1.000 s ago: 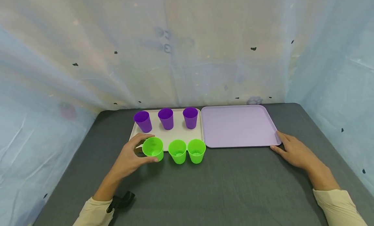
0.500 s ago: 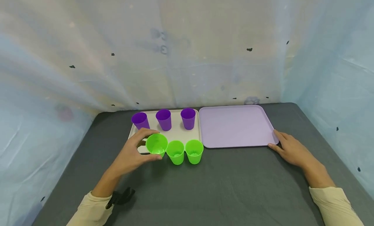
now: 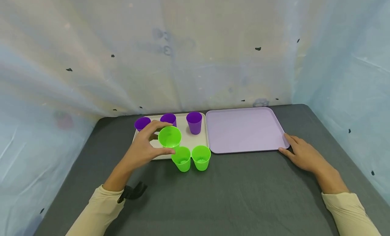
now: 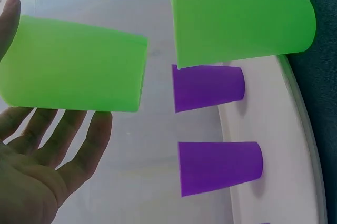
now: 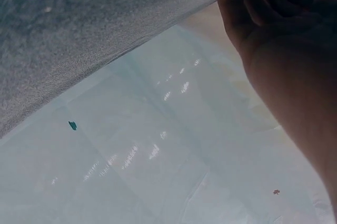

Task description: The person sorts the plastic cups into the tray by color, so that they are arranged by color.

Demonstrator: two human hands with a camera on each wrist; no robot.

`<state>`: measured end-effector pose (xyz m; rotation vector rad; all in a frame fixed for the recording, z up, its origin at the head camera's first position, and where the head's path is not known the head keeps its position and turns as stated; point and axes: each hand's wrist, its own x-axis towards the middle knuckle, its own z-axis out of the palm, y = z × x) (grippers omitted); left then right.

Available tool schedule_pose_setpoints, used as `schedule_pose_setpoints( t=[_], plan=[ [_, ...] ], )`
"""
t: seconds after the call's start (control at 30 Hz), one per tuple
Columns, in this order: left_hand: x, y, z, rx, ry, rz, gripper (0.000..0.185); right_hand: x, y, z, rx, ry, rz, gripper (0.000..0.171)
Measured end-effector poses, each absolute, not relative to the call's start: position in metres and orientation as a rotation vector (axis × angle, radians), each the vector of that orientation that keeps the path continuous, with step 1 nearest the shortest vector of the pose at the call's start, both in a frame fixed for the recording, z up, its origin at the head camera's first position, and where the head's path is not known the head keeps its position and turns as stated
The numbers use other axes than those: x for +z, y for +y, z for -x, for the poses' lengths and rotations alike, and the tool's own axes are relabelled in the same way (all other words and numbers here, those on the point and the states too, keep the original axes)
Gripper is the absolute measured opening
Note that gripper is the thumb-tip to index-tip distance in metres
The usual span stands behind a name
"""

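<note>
My left hand [image 3: 143, 146] holds a green plastic cup [image 3: 169, 137] upright between thumb and fingers, raised above the cream tray [image 3: 192, 140]. In the left wrist view, the fingers are under the side of this cup [image 4: 73, 66], with the thumb opposite. Two more green cups, one left [image 3: 181, 160] and one right [image 3: 201, 158], stand side by side at the tray's front edge. My right hand [image 3: 304, 156] grips the near right corner of a lilac tray [image 3: 245, 129], thumb on the front edge and fingers on the side. Its fingertips are dark in the right wrist view.
Three purple cups, left [image 3: 142, 123], middle [image 3: 168, 118] and right [image 3: 194, 122], stand in a row along the back of the cream tray. Both trays lie side by side on a dark grey tablecloth [image 3: 231, 192]. Pale sheeting [image 3: 213, 60] hangs behind and at the sides.
My left hand has lifted the green cup from beside the other two, up and to the right, over the cream tray. The right hand has stayed at the lilac tray's corner.
</note>
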<state>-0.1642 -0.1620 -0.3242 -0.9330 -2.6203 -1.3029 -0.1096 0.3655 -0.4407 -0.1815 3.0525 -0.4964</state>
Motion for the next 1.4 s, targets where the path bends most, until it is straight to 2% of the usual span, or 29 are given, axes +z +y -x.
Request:
schedule_pose_setpoints(
  t=[0.5, 0.8, 1.07, 1.4],
  plan=[
    [-0.312, -0.119, 0.185, -1.293, -2.692, 0.928, 0.074, -0.442, 0.368, 0.112, -0.463, 3.054, 0.188, 0.083],
    [-0.302, -0.060, 0.206, -1.343, -2.741, 1.109, 0.070, -0.446, 0.378, 0.106, -0.469, 3.054, 0.159, 0.085],
    [-0.293, -0.006, 0.205, -1.419, -2.734, 1.195, 0.072, -0.442, 0.376, 0.108, -0.470, 3.047, 0.149, 0.084],
    [-0.316, 0.054, 0.209, -1.453, -2.741, 1.174, 0.073, -0.442, 0.378, 0.111, -0.475, 3.068, 0.169, 0.084]
  ],
)
